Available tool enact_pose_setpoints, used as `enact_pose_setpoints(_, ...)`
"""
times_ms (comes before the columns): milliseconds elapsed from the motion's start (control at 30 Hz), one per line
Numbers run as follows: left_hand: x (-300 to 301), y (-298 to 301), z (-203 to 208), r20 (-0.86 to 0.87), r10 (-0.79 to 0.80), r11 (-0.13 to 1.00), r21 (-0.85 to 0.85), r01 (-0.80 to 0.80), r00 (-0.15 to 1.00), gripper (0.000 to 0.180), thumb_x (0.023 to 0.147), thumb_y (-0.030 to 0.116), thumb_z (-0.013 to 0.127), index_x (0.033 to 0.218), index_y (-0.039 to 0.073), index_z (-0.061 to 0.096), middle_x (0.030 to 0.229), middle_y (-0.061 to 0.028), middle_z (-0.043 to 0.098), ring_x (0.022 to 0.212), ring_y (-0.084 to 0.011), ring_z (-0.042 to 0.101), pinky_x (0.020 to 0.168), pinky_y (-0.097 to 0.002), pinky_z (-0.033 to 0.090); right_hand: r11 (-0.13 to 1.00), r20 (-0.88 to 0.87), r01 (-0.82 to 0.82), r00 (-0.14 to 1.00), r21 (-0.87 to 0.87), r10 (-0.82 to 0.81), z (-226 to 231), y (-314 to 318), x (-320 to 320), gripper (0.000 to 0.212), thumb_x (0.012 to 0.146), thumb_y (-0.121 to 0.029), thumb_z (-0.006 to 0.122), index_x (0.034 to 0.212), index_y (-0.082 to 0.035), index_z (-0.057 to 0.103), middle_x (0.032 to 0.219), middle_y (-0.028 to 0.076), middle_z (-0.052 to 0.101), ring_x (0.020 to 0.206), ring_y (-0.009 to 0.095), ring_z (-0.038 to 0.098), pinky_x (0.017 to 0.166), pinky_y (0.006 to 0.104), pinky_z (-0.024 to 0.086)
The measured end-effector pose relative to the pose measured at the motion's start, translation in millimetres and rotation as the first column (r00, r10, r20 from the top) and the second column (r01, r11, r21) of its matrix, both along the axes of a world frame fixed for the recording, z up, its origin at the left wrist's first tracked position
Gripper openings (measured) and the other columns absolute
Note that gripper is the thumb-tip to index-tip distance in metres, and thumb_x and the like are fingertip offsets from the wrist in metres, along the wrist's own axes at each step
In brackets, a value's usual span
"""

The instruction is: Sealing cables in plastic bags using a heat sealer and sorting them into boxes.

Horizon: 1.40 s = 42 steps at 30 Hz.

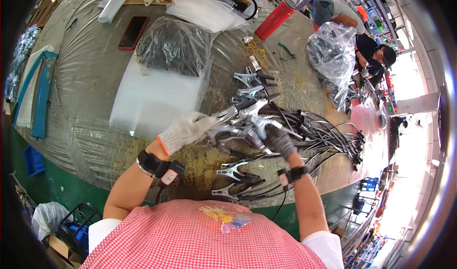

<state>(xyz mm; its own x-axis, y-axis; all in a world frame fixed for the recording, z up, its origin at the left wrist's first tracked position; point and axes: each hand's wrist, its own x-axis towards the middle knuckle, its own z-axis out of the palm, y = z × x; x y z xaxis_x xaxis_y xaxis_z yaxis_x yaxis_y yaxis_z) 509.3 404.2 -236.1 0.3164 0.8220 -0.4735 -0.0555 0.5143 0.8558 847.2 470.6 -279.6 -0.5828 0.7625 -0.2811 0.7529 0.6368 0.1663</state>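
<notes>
A heap of silver metal clamps point(247, 93) with black handles lies in front of me, joined to black cables. My left hand point(188, 130), in a white knit glove with an orange cuff, has its fingers closed at the jaw end of the clamps. From the other side my right hand point(279, 141), in a dark grey glove, grips a clamp point(260, 125) by its handle end. Where the fingers meet the metal, the pieces overlap and partly hide each other. Nearer my body, two separate clamps point(230, 171) rest on the table with jaws facing left.
Black cables point(328, 138) fan out to the right. Clear plastic bags point(157, 95), a phone point(133, 32), a red bottle point(276, 19), green-handled pliers point(287, 51) and yellow ties point(254, 50) lie farther off. A bagged bundle point(333, 54) sits at right; a co-worker point(376, 59) is beyond.
</notes>
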Motion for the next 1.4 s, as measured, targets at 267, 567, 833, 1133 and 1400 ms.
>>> enact_pose_setpoints(267, -7, -16, -29, -0.210, -0.023, 0.988, -0.153, -0.010, 0.977, 0.037, 0.088, 0.033, 0.053, 0.084, -0.002, 0.064, 0.055, -0.0017, 0.053, 0.048, -0.0087, 0.046, 0.047, -0.0242, 0.040, 0.555, -0.389, 0.353, 0.442, -0.753, -0.808, 7, -34, 0, 0.031, 0.087, -0.029, 0.063, 0.104, -0.003, 0.063, 0.092, 0.008, 0.067, 0.075, 0.013, 0.060, 0.071, 0.0293, 0.048)
enact_pose_setpoints(567, 5, -55, -42, 0.177, 0.012, 0.926, -0.373, 0.056, 0.984, 0.040, 0.096, 0.024, 0.046, 0.126, -0.002, 0.046, 0.080, -0.0048, 0.061, 0.070, -0.0148, 0.063, 0.070, -0.0281, 0.055, 0.706, -0.698, 0.015, 0.136, -0.708, -0.703, 64, -65, -6, 0.062, 0.082, -0.045, 0.066, 0.126, -0.004, 0.052, 0.118, 0.012, 0.057, 0.110, 0.020, 0.053, 0.090, 0.0332, 0.045)
enact_pose_setpoints(833, 52, -63, -21, -0.007, -0.261, 0.891, -0.386, 0.238, 0.965, 0.040, 0.094, 0.038, 0.049, 0.095, 0.001, 0.065, 0.076, -0.0043, 0.059, 0.062, -0.0108, 0.057, 0.057, -0.0242, 0.049, 0.760, -0.797, 0.252, -0.107, -0.600, -0.594, 134, -3, 47, 0.043, 0.091, -0.036, 0.057, 0.120, -0.004, 0.055, 0.097, 0.004, 0.064, 0.089, 0.016, 0.061, 0.080, 0.0271, 0.047)
enact_pose_setpoints(1133, 53, -78, 32, -0.437, -0.478, 0.878, -0.272, 0.394, 0.762, 0.044, 0.090, 0.042, 0.050, 0.083, 0.002, 0.068, 0.067, -0.0060, 0.060, 0.062, -0.0099, 0.054, 0.058, -0.0260, 0.044, 0.778, -0.525, 0.556, 0.587, -0.291, -0.616, 10, -103, 40, 0.037, 0.080, -0.041, 0.061, 0.106, -0.015, 0.065, 0.105, 0.012, 0.060, 0.108, 0.032, 0.051, 0.093, 0.0446, 0.039)
enact_pose_setpoints(1400, 60, -87, 62, -0.302, -0.124, 0.992, -0.069, 0.109, 0.945, 0.023, 0.088, 0.018, 0.054, 0.098, 0.003, 0.068, 0.075, -0.0033, 0.061, 0.065, -0.0087, 0.056, 0.059, -0.0225, 0.046, 0.946, -0.339, 0.222, 0.893, -0.237, -0.294, 43, -103, 91, 0.040, 0.075, -0.039, 0.065, 0.106, -0.013, 0.064, 0.097, 0.010, 0.062, 0.096, 0.030, 0.058, 0.084, 0.0426, 0.043)
